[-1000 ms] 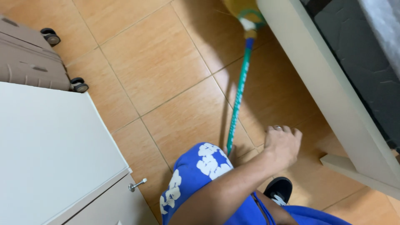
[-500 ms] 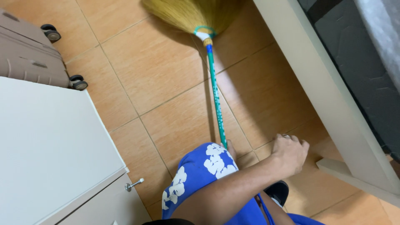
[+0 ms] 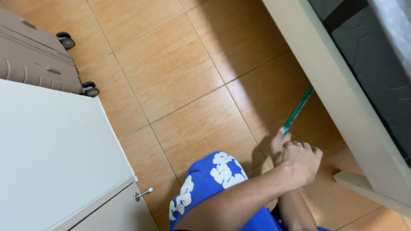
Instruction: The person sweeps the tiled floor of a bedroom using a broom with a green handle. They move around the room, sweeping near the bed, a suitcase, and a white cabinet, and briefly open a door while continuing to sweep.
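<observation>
One slim green broom handle

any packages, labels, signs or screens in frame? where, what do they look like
None in view: no package, label, sign or screen.
Nearest to one: beige hard-shell suitcase, upper left on the tiled floor, black wheels, no readable tag visible.
Both hands grip a green broom handle that runs under the white frame at right.

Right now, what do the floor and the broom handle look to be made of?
Floor: probably glazed ceramic tile, orange-tan, with thin grout lines and a soft sheen. Broom handle: looks like plastic or a coated tube, teal-green with a spiral pattern; I can't tell which.
</observation>
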